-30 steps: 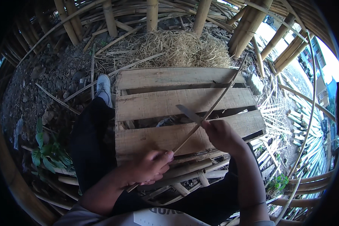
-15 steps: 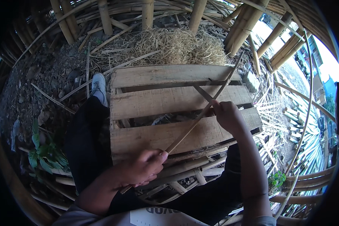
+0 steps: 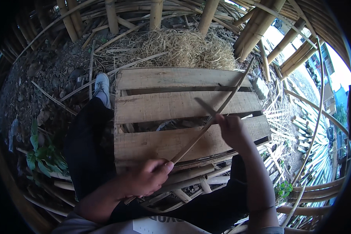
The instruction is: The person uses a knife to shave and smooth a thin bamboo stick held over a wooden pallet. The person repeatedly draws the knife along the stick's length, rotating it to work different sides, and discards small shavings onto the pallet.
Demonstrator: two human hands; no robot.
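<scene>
Far left: green leafy plant [image 3: 43,158] on stony ground, then a grey shoe [image 3: 102,87] beside the left edge of the wooden pallet [image 3: 171,105] serving as worktop. Near left: left hand [image 3: 146,179] closed in a fist around the near end of a long thin bamboo strip [image 3: 210,121], thumb pressed along it. Strip slanting up and away to the right across the pallet's near and middle planks, far tip reaching past the pallet's far right corner. Further right: right hand [image 3: 232,130] wrapped shut on a knife [image 3: 204,106], blade pointing far-left and lying against the strip over the gap between planks (exact contact point hard to tell). Beyond the pallet: heap of dry straw-like shavings [image 3: 183,48]. Far right: stacked bamboo poles [image 3: 312,128] on the ground.
</scene>
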